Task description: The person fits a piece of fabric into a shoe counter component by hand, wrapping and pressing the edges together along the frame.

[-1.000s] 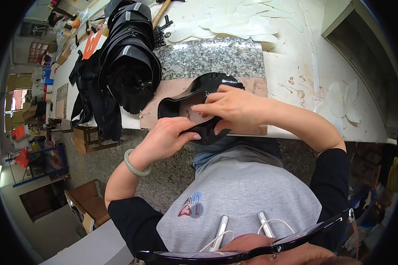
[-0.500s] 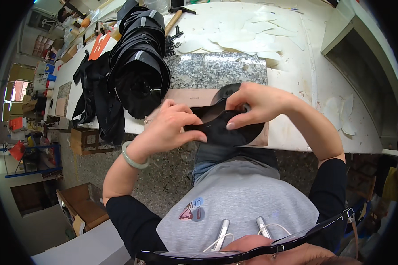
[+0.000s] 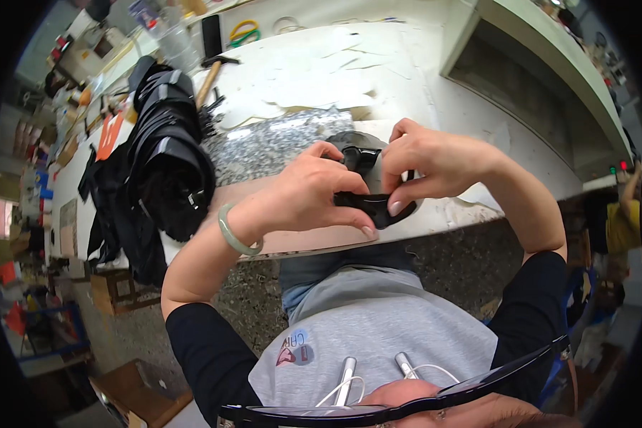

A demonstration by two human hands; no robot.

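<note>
Between my two hands is a soft black curved piece (image 3: 378, 208) with a glossy black part (image 3: 361, 158) at its far side; its exact kind I cannot make out. My left hand (image 3: 310, 189), with a pale green bangle (image 3: 237, 232) on its wrist, pinches the left side with thumb and fingers. At the right end, my right hand (image 3: 429, 165) grips the edge, thumb on the near face. Fingers cover much of the piece. It is held over a pinkish board (image 3: 292, 232) at the table's front edge.
Behind the board lies a speckled stone slab (image 3: 278, 143). To the left stands a nested stack of black curved pieces (image 3: 165, 146), with a hammer (image 3: 205, 84) beyond it. Pale scraps, scissors (image 3: 244, 33) and a phone (image 3: 212, 36) lie farther back. A grey cabinet (image 3: 542, 100) borders the right.
The whole view has shifted. Both hands have moved a little right relative to the slab, still holding the black piece, which now looks narrower and more tilted.
</note>
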